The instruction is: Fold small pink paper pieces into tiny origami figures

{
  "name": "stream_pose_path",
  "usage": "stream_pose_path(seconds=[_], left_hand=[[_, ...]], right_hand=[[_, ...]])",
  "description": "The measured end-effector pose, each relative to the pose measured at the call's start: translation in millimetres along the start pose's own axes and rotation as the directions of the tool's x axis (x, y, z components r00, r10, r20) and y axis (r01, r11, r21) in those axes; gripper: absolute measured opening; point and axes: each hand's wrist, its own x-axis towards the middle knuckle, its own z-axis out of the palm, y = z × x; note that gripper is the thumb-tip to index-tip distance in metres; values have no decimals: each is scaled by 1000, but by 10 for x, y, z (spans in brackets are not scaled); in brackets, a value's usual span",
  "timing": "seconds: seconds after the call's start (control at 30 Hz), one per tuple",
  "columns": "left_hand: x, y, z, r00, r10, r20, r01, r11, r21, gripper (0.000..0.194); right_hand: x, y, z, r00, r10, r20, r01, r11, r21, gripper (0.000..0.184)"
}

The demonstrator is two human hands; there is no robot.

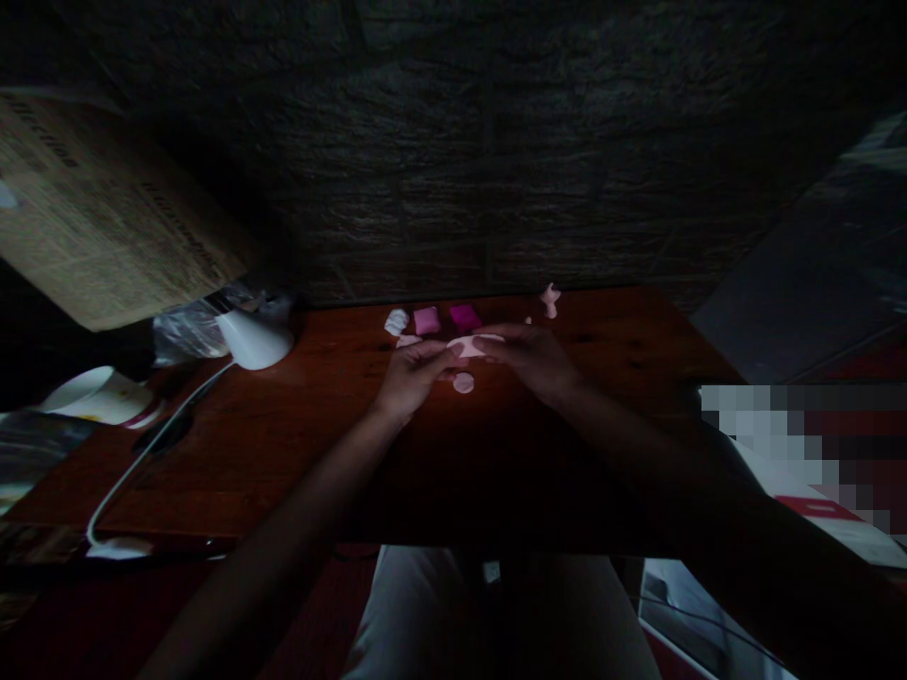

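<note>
Both my hands meet over the middle of a red-brown wooden table (283,444). My left hand (415,375) and my right hand (528,359) pinch the two ends of a pale pink strip of clay (473,345), held just above the tabletop. A small round pale pink disc (463,382) lies on the table right below the strip. Behind my hands sit a white lump (396,321), a pink block (426,320) and a magenta block (465,316). A small pale pink shaped figure (550,299) stands further back on the right.
A white desk lamp (255,338) on a bent neck shines from the left, its base (117,548) at the table's front edge. A white cup (95,395) and crumpled plastic (185,331) sit at far left. A dark stone-patterned wall rises behind.
</note>
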Motion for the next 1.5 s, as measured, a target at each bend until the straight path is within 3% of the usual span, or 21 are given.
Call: stream_pose_path(seconds=[0.3, 0.47, 0.63, 0.87, 1.13, 1.3, 1.5], left_hand=[[-21, 13, 51, 999, 48, -24, -48, 999, 9, 39], [-17, 7, 29, 996, 89, -22, -88, 995, 44, 37], [-14, 10, 22, 991, 132, -25, -130, 987, 93, 36], [-36, 35, 41, 996, 84, 14, -85, 991, 99, 40], [-9, -3, 23, 997, 68, -29, -66, 996, 65, 40], [-18, -1, 31, 997, 68, 26, -70, 994, 83, 37], [-20, 26, 34, 998, 61, -6, -60, 994, 93, 39]], right_hand=[[-13, -24, 9, 1000, 6, 6, -6, 1000, 30, 29], [-27, -17, 3, 998, -8, 66, 11, 999, -52, 26], [-26, -33, -4, 999, 20, 33, -18, 998, -55, 23], [-25, -24, -6, 999, 23, 33, -23, 1000, -22, 28], [-26, -30, 13, 996, 73, 58, -75, 997, 34, 31], [-32, -58, 8, 994, 65, 83, -69, 996, 48, 32], [-27, -91, 0, 993, 86, 76, -89, 995, 47, 38]])
